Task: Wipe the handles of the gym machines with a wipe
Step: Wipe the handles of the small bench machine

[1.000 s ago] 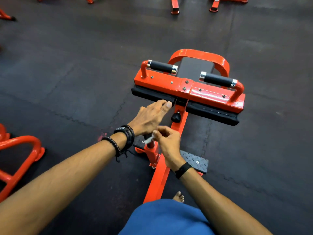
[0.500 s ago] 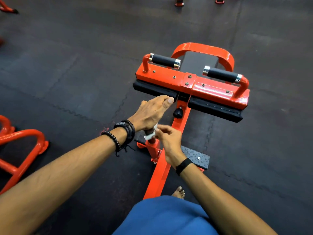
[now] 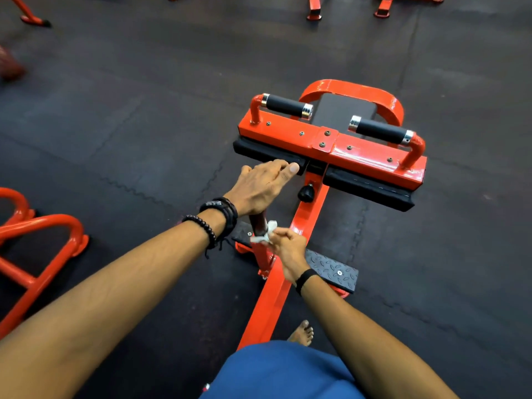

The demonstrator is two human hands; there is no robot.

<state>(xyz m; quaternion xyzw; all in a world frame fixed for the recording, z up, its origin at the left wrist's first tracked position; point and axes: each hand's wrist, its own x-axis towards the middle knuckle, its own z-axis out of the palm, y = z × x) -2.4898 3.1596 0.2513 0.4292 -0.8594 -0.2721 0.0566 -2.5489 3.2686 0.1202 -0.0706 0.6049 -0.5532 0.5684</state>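
- Compared with a second ago, the small white crumpled wipe (image 3: 266, 233) has been brought from a loose pinch just above the post onto the side of the dark upright handle bar (image 3: 257, 224) at the centre of the frame; half a second ago it was only just arriving there.
- From this it is judged that wiping of this handle has begun, with the lower part of the bar being worked first.
- The two black foam-gripped handles with chrome collars, the left one (image 3: 286, 105) and the right one (image 3: 379, 130), at the upper right of the frame on the orange steel crossbeam (image 3: 331, 145), are untouched by either hand, so they are judged to be left for later.
- The right hand (image 3: 285, 246) is curled tightly; the wipe is pinched between its thumb and fingers (image 3: 280, 232) and pressed against the bar, just above the orange post.
- The left hand (image 3: 260, 188) is set over the top of the same bar, which emerges from beneath its heel. Its fingers (image 3: 288, 167) are nearly straight and reach forward to the edge of the black padded strip (image 3: 264, 152) under the crossbeam; whether the palm clasps the bar top or only rests on it cannot be told.
- The wipe lies between the two hands, touching the bar, with the black diamond-plate footplate (image 3: 334, 269) just to its lower right on the dark rubber floor (image 3: 115, 139).
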